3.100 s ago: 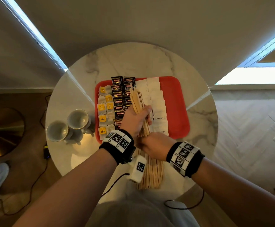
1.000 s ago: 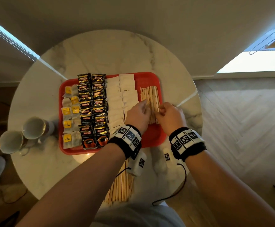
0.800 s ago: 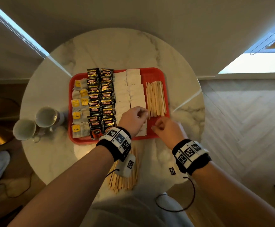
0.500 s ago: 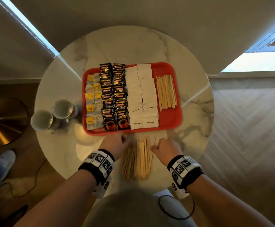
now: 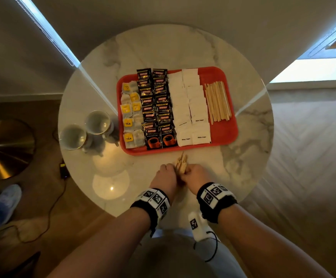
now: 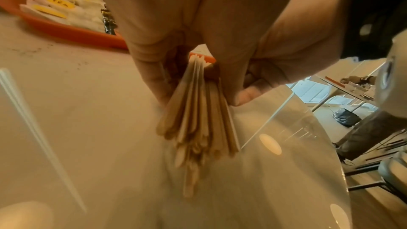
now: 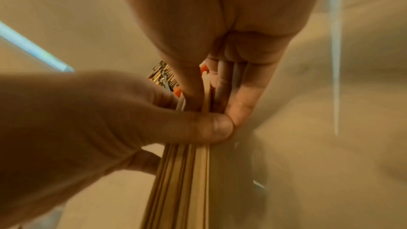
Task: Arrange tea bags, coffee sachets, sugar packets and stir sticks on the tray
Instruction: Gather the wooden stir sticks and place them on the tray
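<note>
Bare forearms with a marker-covered band on each wrist
The left hand (image 5: 166,176) and right hand (image 5: 195,175) are bare, with no sleeves on the forearms behind them. Just behind each hand sits a black wristband (image 5: 152,204) faced with white squares printed in black block patterns. Below the right wrist hangs a small white box (image 5: 196,225) bearing one such pattern, and a thin black cable (image 5: 213,249) loops from it toward the body
</note>
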